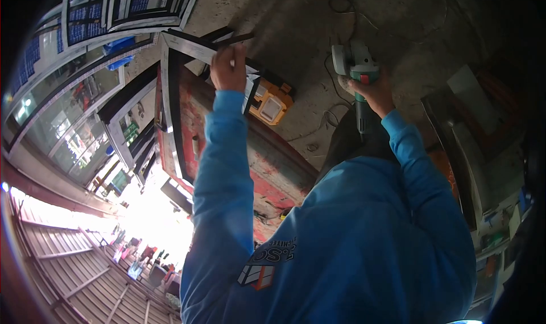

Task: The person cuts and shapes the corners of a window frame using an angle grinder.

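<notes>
My right hand (375, 95) is wrapped around an angle grinder (364, 73) with a green and black body and a pale guard at its far end. The grinder is held over the concrete floor, in front of my leg. My left hand (229, 68) has its fingers curled over the edge of a black and silver metal frame (193, 46), close to one corner. That frame stands against a worn red-painted bench (250, 147). What lies under the left fingers is hidden.
A yellow-orange boxy device (271, 101) sits beyond the bench edge. A cable (327, 116) trails over the floor (290, 17). Several window frames (85, 91) lean at the left. Sheets and panels (472, 102) stand at the right.
</notes>
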Tool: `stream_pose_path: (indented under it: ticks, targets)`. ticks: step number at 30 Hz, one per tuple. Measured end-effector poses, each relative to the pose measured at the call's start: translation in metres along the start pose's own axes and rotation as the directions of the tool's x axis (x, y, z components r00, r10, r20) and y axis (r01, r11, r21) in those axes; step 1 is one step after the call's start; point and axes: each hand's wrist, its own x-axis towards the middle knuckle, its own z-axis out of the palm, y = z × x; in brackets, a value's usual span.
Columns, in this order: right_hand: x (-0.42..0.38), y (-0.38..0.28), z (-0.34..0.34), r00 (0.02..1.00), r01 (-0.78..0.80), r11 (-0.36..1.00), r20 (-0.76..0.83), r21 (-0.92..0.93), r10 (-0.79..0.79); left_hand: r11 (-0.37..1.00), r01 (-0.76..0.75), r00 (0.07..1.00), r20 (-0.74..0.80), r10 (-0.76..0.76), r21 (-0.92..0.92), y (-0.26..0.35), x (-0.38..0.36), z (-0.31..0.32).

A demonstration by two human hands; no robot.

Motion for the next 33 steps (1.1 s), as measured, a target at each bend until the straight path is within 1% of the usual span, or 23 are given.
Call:
stream_pose_path:
  ticks: [2, 3, 4, 5, 7, 10, 12, 13, 14, 16, 17, 19, 20, 21, 22, 23, 25, 26, 27, 29, 30, 32, 33]
  targets:
    - [0.000, -0.003, 0.002, 0.995, -0.101, 0.994, 0.027, 0.043, 0.100, 0.947, 0.166, 0.983, -0.033, -0.182, -0.275, 0.021, -0.049, 0.002]
    - [-0.001, -0.002, 0.004, 0.995, -0.097, 0.995, 0.027, 0.038, 0.096, 0.891, 0.221, 0.974, 0.041, -0.223, -0.397, 0.019, -0.085, 0.014]
    - [-0.003, -0.002, 0.008, 0.998, -0.052, 0.998, 0.019, -0.030, 0.052, 0.641, 0.351, 0.926, 0.151, -0.347, -0.682, 0.015, -0.129, 0.041]
    - [-0.005, -0.004, 0.013, 1.000, -0.004, 0.995, 0.014, -0.098, 0.006, 0.775, 0.518, 0.831, 0.428, -0.356, -0.362, 0.011, -0.165, 0.057]
    - [-0.012, -0.026, 0.025, 0.999, 0.042, 0.997, 0.037, -0.065, -0.040, 0.708, 0.639, 0.607, 0.762, -0.226, -0.299, 0.092, -0.179, 0.050]
    - [-0.025, -0.052, 0.042, 0.993, 0.083, 0.994, 0.092, -0.077, -0.075, 0.662, 0.609, 0.679, 0.718, -0.152, -0.436, 0.145, -0.198, 0.086]
    - [-0.029, -0.049, 0.050, 0.989, 0.135, 0.984, 0.081, -0.115, -0.126, 0.409, 0.728, 0.681, 0.646, -0.344, -0.550, 0.165, -0.190, 0.100]
    - [-0.030, -0.051, 0.047, 0.983, 0.144, 0.988, 0.119, -0.050, -0.137, 0.236, 0.735, 0.674, 0.647, -0.357, -0.636, 0.169, -0.186, 0.098]
    - [-0.030, -0.050, 0.040, 0.980, 0.151, 0.987, 0.137, -0.061, -0.141, 0.221, 0.731, 0.676, 0.639, -0.368, -0.646, 0.167, -0.183, 0.093]
    - [-0.029, -0.054, 0.029, 0.946, 0.092, 0.992, 0.304, 0.085, -0.113, 0.277, 0.753, 0.645, 0.753, -0.131, -0.597, 0.158, -0.178, 0.078]
    - [-0.033, -0.063, 0.026, 0.873, -0.144, 0.974, 0.485, 0.174, 0.042, 0.265, 0.755, 0.645, 0.753, -0.134, -0.600, 0.155, -0.182, 0.080]
    - [-0.032, -0.070, 0.022, 0.862, -0.069, 0.996, 0.506, 0.056, 0.031, 0.074, 0.871, 0.485, 0.874, 0.039, -0.487, 0.150, -0.187, 0.085]
    - [-0.029, -0.072, 0.021, 0.852, 0.017, 0.999, 0.524, -0.049, 0.011, 0.069, 0.866, 0.494, 0.868, 0.044, -0.496, 0.154, -0.187, 0.087]
    - [-0.029, -0.074, 0.022, 0.852, 0.023, 0.998, 0.524, -0.057, 0.010, 0.129, 0.806, 0.583, 0.813, -0.004, -0.577, 0.159, -0.189, 0.089]
    - [-0.029, -0.075, 0.027, 0.851, 0.190, 0.958, 0.523, -0.216, -0.051, 0.193, 0.737, 0.667, 0.744, -0.048, -0.648, 0.165, -0.189, 0.092]
    - [-0.028, -0.077, 0.033, 0.840, 0.346, 0.865, 0.532, -0.363, -0.112, 0.191, 0.732, 0.673, 0.738, -0.048, -0.654, 0.163, -0.196, 0.108]
    - [-0.022, -0.085, 0.046, 0.818, 0.443, 0.771, 0.559, -0.457, -0.138, 0.545, 0.427, 0.836, 0.544, 0.065, -0.722, 0.152, -0.214, 0.145]
    - [-0.021, -0.093, 0.054, 0.797, 0.523, 0.662, 0.584, -0.536, -0.157, 0.544, 0.424, 0.839, 0.540, 0.064, -0.724, 0.155, -0.214, 0.149]
    - [-0.020, -0.104, 0.060, 0.795, 0.534, 0.611, 0.593, -0.584, -0.128, 0.657, 0.211, 0.931, 0.353, 0.089, -0.723, 0.157, -0.215, 0.151]
    - [-0.015, -0.111, 0.069, 0.799, 0.516, 0.555, 0.600, -0.653, -0.038, 0.747, -0.006, 0.977, 0.154, 0.145, -0.665, 0.157, -0.212, 0.152]
    - [-0.009, -0.114, 0.073, 0.801, 0.500, 0.492, 0.596, -0.713, 0.051, 0.639, 0.079, 0.976, 0.190, 0.107, -0.765, 0.154, -0.206, 0.155]
    - [-0.001, -0.116, 0.079, 0.801, 0.502, 0.461, 0.594, -0.732, 0.071, 0.509, 0.162, 0.969, 0.232, 0.078, -0.845, 0.160, -0.191, 0.142]
    - [0.001, -0.118, 0.081, 0.799, 0.506, 0.431, 0.594, -0.747, 0.092, 0.043, 0.454, 0.890, 0.452, -0.053, -0.890, 0.168, -0.182, 0.133]
